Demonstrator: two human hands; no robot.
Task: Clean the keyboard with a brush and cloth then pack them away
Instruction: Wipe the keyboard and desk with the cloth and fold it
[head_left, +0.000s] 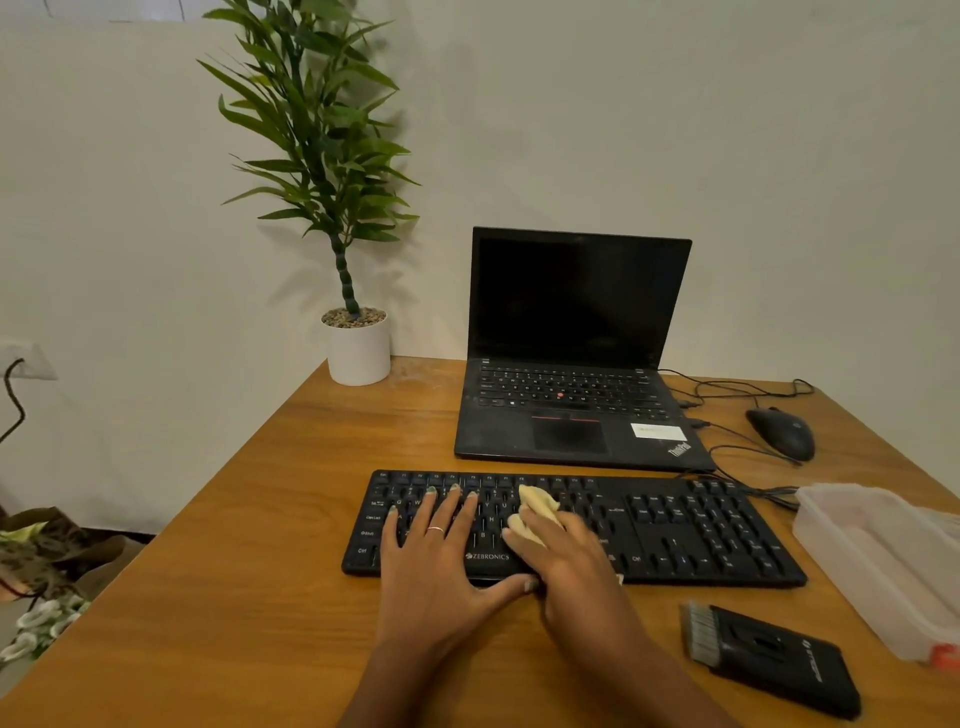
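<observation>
i see the black keyboard (571, 530) lying near the front edge of the wooden desk (260, 519), just in front of the open laptop (576, 364). my left hand (441, 561) lies flat on its left keys, fingers spread. my right hand (571, 561) presses a pale yellow cloth (535, 512) onto the middle keys, fingers curled over it. the brush (769, 654) lies toward the front right corner, beside a clear plastic box (883, 561) at the right edge.
</observation>
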